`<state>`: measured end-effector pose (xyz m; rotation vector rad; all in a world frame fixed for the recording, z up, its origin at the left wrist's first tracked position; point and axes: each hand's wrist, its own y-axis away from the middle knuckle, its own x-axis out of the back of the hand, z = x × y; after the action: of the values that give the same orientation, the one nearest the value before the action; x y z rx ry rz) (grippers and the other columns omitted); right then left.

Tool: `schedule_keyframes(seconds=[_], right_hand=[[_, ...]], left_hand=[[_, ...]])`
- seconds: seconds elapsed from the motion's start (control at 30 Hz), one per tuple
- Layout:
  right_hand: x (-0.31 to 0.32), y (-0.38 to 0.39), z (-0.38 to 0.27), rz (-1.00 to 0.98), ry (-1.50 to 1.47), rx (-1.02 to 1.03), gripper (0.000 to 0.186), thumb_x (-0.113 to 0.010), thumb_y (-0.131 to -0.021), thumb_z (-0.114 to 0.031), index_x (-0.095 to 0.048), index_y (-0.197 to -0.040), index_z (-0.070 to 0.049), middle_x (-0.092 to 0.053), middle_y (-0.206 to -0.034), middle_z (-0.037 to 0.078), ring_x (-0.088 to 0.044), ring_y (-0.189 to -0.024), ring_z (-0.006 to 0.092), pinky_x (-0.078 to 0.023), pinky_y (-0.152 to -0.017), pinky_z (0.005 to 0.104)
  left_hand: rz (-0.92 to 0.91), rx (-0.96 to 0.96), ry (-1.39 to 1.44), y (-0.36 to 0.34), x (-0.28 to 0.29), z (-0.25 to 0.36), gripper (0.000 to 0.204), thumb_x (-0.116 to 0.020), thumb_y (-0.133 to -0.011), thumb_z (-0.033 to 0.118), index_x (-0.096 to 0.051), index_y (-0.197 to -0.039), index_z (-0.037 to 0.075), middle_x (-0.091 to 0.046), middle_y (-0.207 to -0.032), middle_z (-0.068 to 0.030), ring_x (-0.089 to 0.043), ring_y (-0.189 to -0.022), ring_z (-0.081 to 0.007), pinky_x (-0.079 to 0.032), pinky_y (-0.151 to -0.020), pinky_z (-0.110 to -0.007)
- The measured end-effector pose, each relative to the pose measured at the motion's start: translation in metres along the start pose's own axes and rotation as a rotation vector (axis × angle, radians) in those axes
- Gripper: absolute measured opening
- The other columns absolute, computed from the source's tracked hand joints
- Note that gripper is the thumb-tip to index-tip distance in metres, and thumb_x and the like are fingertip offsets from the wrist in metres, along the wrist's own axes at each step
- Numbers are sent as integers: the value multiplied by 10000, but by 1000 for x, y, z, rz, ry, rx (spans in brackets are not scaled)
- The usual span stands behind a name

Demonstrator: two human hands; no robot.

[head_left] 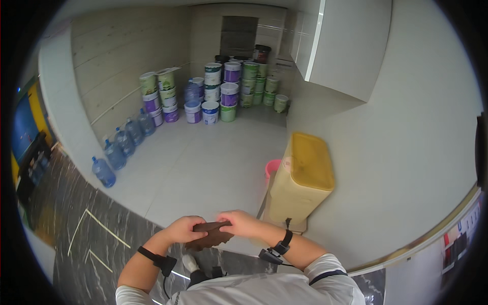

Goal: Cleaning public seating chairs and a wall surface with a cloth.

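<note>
A brown, crumpled piece of cloth is stretched between my two hands at waist height, low in the middle of the head view. My left hand pinches its left side, thumb on top. My right hand grips its right end with fingers closed around it. Black straps with small devices and cables circle both my forearms. Below the cloth, one white shoe shows on the dark marble floor.
Stacked paint buckets stand along the back wall, blue water bottles along the left wall. Right of me are a tall yellow-lidded bin and a pink bucket. A white cabinet hangs above. Tape lines mark the floor at left.
</note>
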<state>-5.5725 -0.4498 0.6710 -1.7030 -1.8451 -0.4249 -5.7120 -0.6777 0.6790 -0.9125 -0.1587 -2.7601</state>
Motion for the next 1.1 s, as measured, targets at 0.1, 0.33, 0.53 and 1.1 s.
schedule_keyframes(seconds=[0.1, 0.33, 0.53, 1.1], right_hand=[[30, -49, 40, 7, 17, -157, 183, -696, -903, -155, -651, -1027, -27, -681, -873, 98, -656, -810, 214, -511, -725, 353], [82, -141, 83, 361, 35, -336, 212, -720, -897, -224, -670, -984, -37, -670, -782, 114, -634, -695, 236, -498, -655, 352], [168, -179, 84, 745, 239, -541, 239, -787, -835, -207, -690, -950, -21, -694, -883, 147, -673, -761, 284, -515, -684, 366], [395, -250, 1, 1678, 1420, -810, 141, -794, -801, -77, -681, -864, -20, -631, -745, 106, -582, -600, 209, -473, -579, 324]], left_hand=[[38, -47, 26, -64, 48, -35, 149, -680, -939, 184, -677, -1022, 59, -685, -800, -51, -626, -691, -136, -504, -626, -298], [-61, -283, 85, -228, 158, -124, 136, -662, -954, 141, -682, -1032, 32, -699, -851, -53, -637, -766, -125, -519, -701, -293], [-227, -342, 214, -377, 211, -126, 173, -672, -961, 153, -682, -1080, 28, -697, -913, -50, -615, -817, -120, -506, -749, -287], [-640, -967, 578, -708, 300, 96, 262, -727, -938, 147, -664, -1131, -20, -706, -930, -34, -646, -838, -84, -538, -699, -253]])
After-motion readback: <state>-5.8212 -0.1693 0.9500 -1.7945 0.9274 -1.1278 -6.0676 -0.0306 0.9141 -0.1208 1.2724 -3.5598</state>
